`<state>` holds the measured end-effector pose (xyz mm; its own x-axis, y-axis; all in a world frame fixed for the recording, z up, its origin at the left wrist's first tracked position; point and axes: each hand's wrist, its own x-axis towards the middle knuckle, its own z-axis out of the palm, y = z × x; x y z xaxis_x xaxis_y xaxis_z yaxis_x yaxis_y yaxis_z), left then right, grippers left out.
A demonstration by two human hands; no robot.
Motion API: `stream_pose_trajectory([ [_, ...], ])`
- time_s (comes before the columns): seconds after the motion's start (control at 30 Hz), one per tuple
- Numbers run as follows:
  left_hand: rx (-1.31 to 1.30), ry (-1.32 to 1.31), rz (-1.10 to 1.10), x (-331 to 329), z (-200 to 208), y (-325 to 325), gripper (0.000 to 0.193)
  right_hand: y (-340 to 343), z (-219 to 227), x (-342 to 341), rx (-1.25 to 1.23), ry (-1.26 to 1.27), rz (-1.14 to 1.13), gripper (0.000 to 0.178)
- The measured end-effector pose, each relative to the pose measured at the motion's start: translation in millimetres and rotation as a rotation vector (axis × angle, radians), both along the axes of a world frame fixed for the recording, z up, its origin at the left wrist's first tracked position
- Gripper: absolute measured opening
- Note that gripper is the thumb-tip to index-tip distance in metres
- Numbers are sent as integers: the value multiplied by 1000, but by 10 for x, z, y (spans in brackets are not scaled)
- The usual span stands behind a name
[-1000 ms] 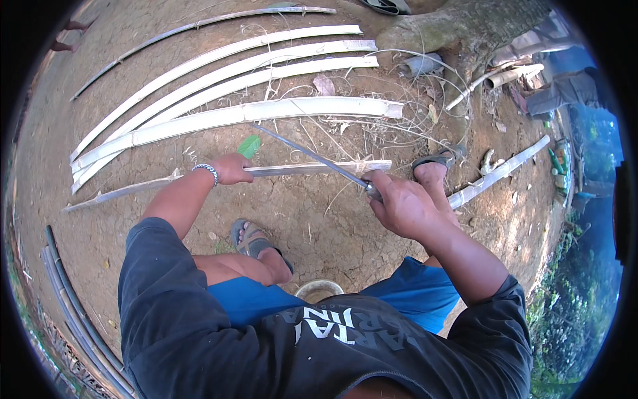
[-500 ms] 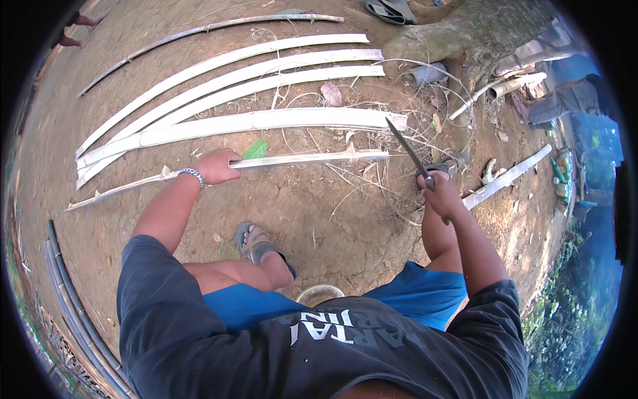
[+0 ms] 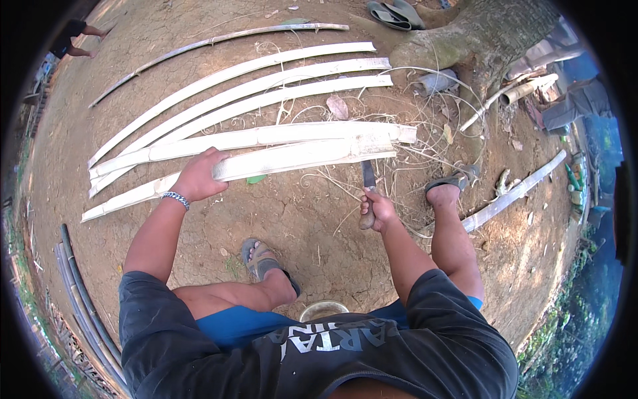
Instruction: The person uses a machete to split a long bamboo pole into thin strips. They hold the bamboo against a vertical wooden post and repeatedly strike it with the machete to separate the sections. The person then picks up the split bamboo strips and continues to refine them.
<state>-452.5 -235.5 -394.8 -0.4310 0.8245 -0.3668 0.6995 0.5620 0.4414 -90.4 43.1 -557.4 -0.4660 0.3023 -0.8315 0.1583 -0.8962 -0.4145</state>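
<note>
Fingers of the left hand (image 3: 199,178): bent around a pale split-bamboo strip (image 3: 299,157), gripping it left of its middle. Fingers of the right hand (image 3: 380,210): wrapped round the handle of a knife (image 3: 369,174), blade directed away from the body to the near edge of the strip's right end; contact between the two cannot be told. Writing: white and grey block lettering (image 3: 325,340) across the chest of a dark T-shirt (image 3: 259,372), broken by folds. Left arm: reaching forward and outward, back of the hand uppermost, chain bracelet (image 3: 175,198) at the wrist. Right arm: forearm angled forward and inward. Held strip: crosswise in front of the person, its far edge close to the widest of four pale bamboo strips (image 3: 269,135) lying beyond. Farther off: one slim bamboo pole (image 3: 266,30). Lower left: dark poles (image 3: 78,278), side by side. Ground: one green leaf (image 3: 255,179), mostly covered by the held strip; one dry reddish leaf (image 3: 337,106). Footwear: strapped sandals (image 3: 267,264), on both feet.
</note>
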Motion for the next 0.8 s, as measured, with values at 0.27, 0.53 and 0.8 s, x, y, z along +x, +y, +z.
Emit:
stream_pose_trajectory([
  [0.27,18,30,-39,-99,-48,-51,61,420,340,-648,267,94,55,10],
  [0.53,131,223,22,-254,319,10,61,854,586,-652,424,-107,304,14],
  [0.8,181,477,142,87,506,-228,71,-280,625,499,357,-169,251,12],
])
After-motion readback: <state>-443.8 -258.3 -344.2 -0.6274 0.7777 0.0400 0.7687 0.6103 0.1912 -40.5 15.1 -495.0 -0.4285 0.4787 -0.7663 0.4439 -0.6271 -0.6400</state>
